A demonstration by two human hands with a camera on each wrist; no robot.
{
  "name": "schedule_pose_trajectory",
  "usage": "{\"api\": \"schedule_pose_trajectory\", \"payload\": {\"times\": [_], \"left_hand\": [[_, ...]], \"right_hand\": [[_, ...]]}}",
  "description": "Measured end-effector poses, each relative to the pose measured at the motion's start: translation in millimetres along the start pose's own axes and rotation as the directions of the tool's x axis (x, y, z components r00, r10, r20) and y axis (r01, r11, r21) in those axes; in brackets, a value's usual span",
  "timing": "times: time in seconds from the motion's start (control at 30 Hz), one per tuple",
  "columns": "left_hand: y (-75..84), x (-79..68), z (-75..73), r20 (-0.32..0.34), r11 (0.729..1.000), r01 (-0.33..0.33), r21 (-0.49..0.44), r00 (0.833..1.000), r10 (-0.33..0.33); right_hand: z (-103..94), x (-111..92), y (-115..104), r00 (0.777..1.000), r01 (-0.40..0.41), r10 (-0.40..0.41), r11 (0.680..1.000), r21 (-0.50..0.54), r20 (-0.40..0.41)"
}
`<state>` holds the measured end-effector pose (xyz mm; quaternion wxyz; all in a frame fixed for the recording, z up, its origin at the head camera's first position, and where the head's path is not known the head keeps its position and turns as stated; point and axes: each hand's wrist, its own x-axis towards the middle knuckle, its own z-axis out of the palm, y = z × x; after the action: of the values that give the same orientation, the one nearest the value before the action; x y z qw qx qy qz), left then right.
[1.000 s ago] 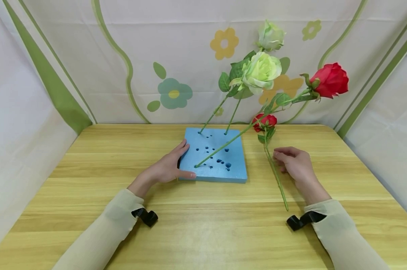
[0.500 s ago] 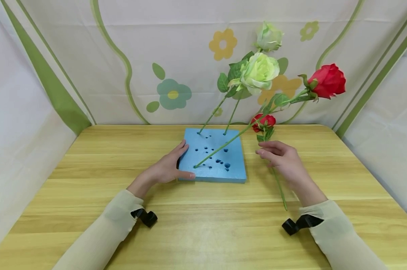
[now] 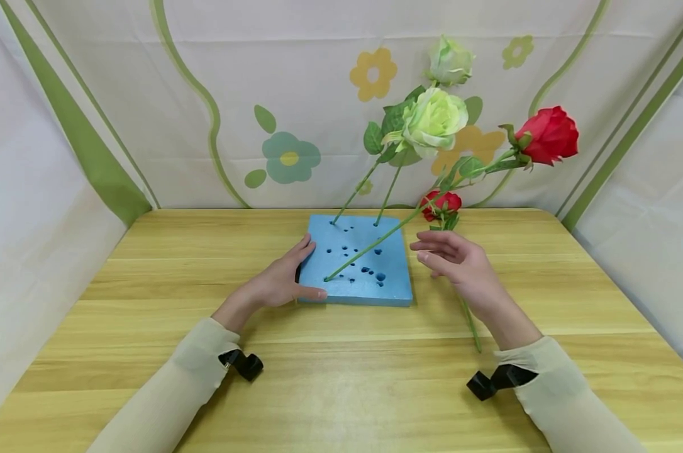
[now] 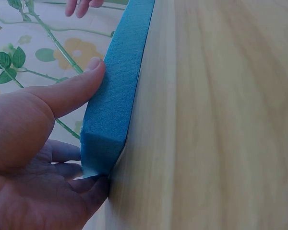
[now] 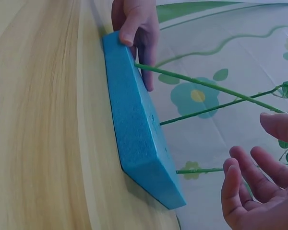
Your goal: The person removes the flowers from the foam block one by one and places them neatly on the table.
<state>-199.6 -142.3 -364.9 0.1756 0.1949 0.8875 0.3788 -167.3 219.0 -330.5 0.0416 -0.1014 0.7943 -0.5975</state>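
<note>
Though seemingly empty, right hand (image 3: 460,267) (now) nearer block (image 3: 395,264)

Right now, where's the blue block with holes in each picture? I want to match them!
Head: the blue block sits around the middle.
Left wrist: the blue block slants down from the top edge, left of centre.
Right wrist: the blue block slants around the middle.
Shared landmark: the left hand, holding one end.

Blue block (image 3: 397,267), holed, flat near the far edge of the desk (image 3: 341,390), two pale green roses (image 3: 436,119) and one red rose (image 3: 551,135) inserted, leaning rightward, second red rose (image 3: 448,202) lying right of the block, bloom at far edge.
</note>
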Motion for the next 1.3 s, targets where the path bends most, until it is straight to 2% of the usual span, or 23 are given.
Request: {"api": "schedule_pose_trajectory", "payload": {"times": [0.37, 0.67, 0.83, 1.13, 1.3], "left_hand": [[-0.8, -0.8, 0.2, 0.003, 1.000, -0.002, 0.002, 1.000, 0.002], [-1.7, 1.0, 0.5, 0.002, 1.000, -0.007, -0.002, 1.000, 0.007], [-2.1, 1.1, -0.3, 0.003, 1.000, -0.008, -0.003, 1.000, 0.008], [-1.2, 1.1, -0.8, 0.003, 1.000, -0.008, -0.009, 1.000, 0.008], [-1.5, 1.7, -0.3, 0.002, 1.000, -0.011, -0.018, 1.000, 0.011]], "right_hand": [[11.2, 2.3, -7.1, 0.998, 0.044, -0.044, 0.999, 0.014, 0.040], [22.0, 1.6, -14.2, 0.994, 0.093, -0.097, 0.993, 0.075, 0.051], [30.7, 4.4, -15.5, 0.995, 0.067, -0.074, 0.992, 0.105, 0.063], [53.0, 8.0, -9.6, 0.985, 0.000, -0.043, 0.968, 0.252, 0.168], [65.9, 10.4, -9.6, 0.989, -0.047, 0.005, 0.958, 0.282, 0.145]]}}
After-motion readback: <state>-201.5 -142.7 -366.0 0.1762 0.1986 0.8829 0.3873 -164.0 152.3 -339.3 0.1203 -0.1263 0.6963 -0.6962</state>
